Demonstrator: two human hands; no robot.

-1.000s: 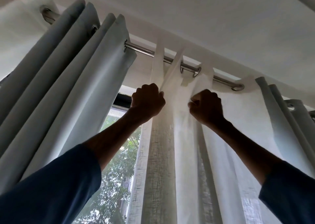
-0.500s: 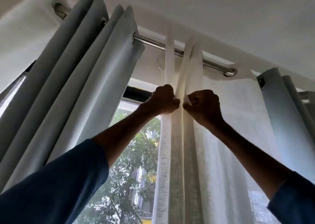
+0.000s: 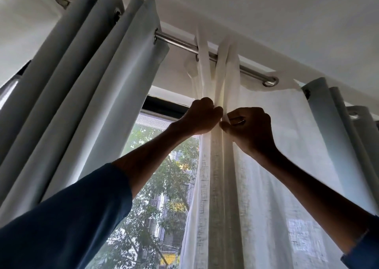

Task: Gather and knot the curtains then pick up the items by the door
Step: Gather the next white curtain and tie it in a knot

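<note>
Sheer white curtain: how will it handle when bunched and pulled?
Probably floppy: the sheer curtain hangs in narrow soft folds where the left hand and right hand grip it. Likely light, since daylight shows through it. It may snag when slid, as its top bunches unevenly around the rod.

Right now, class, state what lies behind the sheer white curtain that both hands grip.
Behind the sheer white curtain only pale daylight and a blurred bright patch show; the weave hides all detail. Beside it, the uncovered window shows green trees.
</note>
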